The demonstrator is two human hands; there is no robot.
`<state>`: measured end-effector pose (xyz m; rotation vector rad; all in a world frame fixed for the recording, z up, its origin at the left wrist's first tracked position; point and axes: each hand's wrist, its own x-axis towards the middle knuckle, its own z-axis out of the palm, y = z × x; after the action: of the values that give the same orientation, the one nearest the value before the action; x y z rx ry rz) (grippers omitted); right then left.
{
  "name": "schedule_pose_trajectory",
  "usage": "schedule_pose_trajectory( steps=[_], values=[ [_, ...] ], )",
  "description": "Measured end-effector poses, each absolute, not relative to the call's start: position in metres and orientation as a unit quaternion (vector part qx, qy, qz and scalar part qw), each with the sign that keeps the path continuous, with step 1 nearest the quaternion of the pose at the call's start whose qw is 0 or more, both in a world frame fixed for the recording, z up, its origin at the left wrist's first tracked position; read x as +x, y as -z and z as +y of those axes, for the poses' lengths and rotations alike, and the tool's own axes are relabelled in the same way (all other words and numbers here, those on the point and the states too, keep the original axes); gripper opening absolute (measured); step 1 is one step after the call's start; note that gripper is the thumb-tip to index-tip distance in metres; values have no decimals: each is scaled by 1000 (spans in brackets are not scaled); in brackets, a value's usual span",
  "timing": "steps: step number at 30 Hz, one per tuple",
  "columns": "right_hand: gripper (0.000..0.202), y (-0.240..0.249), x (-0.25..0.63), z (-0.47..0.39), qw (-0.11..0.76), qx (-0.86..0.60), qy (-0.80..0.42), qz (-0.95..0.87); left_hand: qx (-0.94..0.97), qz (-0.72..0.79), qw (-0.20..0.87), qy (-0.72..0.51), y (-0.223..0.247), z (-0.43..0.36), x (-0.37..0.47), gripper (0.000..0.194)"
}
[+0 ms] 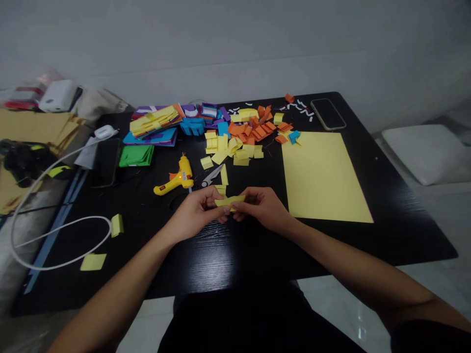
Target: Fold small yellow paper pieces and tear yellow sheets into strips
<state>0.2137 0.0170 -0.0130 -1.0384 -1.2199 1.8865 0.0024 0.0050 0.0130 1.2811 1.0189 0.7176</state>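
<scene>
Between my two hands is a small strip of yellow paper [231, 200], held just above the front middle of the black table. My left hand [200, 208] pinches its left end, thumb along the near side. At the right end, my right hand [263, 206] grips it with thumb and fingers. Just beyond my hands lie scissors [213, 176], partly covered by a yellow paper piece [224, 174]. A yellow glue gun [175, 179] rests on its side to the left of them. Farther back is a heap of folded yellow pieces [221, 143] and orange pieces [253, 130].
A large yellow sheet [326, 176] lies on the right, with a phone [328, 114] behind it. Left are green papers [136, 155], another phone [105, 162], a looping white cable [62, 226] and two yellow pieces. Bundled coloured paper [158, 121] sits at the back of the table [257, 255].
</scene>
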Motion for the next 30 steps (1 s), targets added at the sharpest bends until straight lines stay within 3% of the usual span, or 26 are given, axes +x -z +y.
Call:
schedule_pose_trajectory(
  steps=[15, 30],
  values=[
    [31, 5, 215, 19, 303, -372, -772, -417, 547, 449, 632, -315, -13, 7, -1, 22],
    [33, 9, 216, 19, 322, -373, -740, -457, 519, 449, 652, -323, -13, 6, 1, 29]
  ],
)
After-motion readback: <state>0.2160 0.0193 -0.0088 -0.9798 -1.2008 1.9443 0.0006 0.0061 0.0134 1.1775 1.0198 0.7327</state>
